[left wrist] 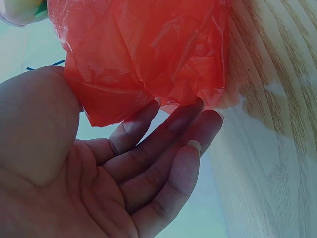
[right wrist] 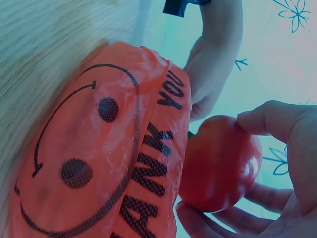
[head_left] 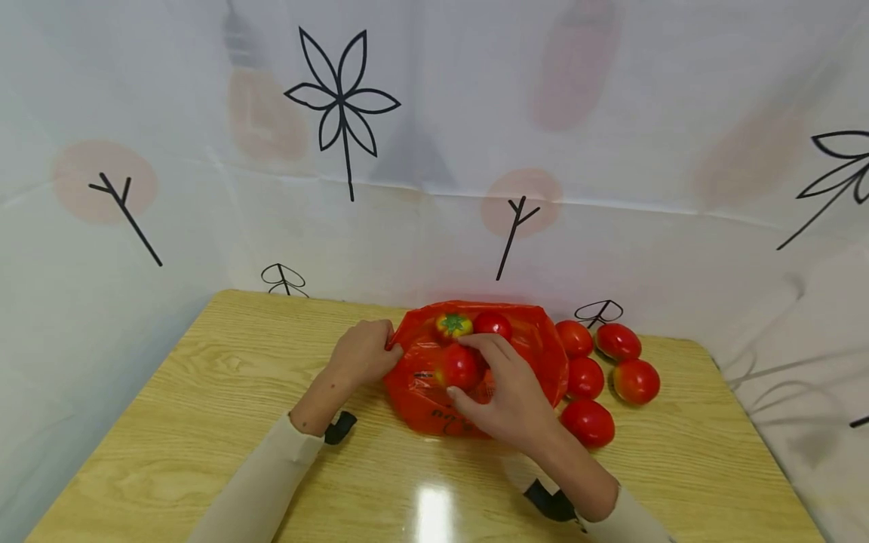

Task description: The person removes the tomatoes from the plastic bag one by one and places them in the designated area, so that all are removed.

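A red plastic bag [head_left: 410,403] lies on the table with its mouth spread. My left hand [head_left: 360,353] pinches the left edge of the bag between thumb and fingers. Over the bag's opening, my right hand [head_left: 512,392] grips a red tomato [right wrist: 220,163] with thumb and fingertips around its sides. Inside the bag are a yellowish tomato [head_left: 453,325] with a green star-shaped top and a red tomato [head_left: 492,324]. A smiley face and the printed words "THANK YOU" [right wrist: 148,168] show on the bag's side in the right wrist view.
Several more red tomatoes [head_left: 589,422] sit in a cluster on the wooden table [head_left: 204,422], just right of the bag. Behind the table's back edge hangs a white curtain [head_left: 421,226] with plant drawings.
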### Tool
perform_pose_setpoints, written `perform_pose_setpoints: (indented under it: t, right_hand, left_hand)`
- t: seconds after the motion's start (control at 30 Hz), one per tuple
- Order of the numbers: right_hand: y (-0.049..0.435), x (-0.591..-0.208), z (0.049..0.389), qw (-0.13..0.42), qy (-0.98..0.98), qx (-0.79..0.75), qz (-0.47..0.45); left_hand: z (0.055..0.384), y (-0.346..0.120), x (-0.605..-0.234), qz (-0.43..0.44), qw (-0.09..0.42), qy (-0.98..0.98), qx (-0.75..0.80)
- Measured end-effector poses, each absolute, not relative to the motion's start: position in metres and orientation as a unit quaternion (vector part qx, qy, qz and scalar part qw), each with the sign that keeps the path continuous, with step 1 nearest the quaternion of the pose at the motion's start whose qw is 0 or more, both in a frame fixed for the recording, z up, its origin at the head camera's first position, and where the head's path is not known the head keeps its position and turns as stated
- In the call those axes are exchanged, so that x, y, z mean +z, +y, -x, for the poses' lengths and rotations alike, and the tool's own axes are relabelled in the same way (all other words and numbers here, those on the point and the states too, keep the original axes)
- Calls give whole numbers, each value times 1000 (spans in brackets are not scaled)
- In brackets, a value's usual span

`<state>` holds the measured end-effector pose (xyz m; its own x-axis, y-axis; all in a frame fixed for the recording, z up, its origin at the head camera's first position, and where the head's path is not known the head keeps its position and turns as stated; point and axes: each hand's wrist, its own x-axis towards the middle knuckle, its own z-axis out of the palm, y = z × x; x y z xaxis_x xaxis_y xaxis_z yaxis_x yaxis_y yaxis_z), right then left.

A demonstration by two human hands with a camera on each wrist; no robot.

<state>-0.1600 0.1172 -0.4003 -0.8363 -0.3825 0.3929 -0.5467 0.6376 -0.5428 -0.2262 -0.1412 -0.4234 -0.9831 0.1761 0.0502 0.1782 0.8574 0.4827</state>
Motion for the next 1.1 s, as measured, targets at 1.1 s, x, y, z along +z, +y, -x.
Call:
perform_pose_setpoints:
  t: [1.1]
  right_hand:
    - [154, -400, 132, 157, -901, 338, -222]
  left_hand:
    - [226, -141, -425, 93, 1, -963, -252]
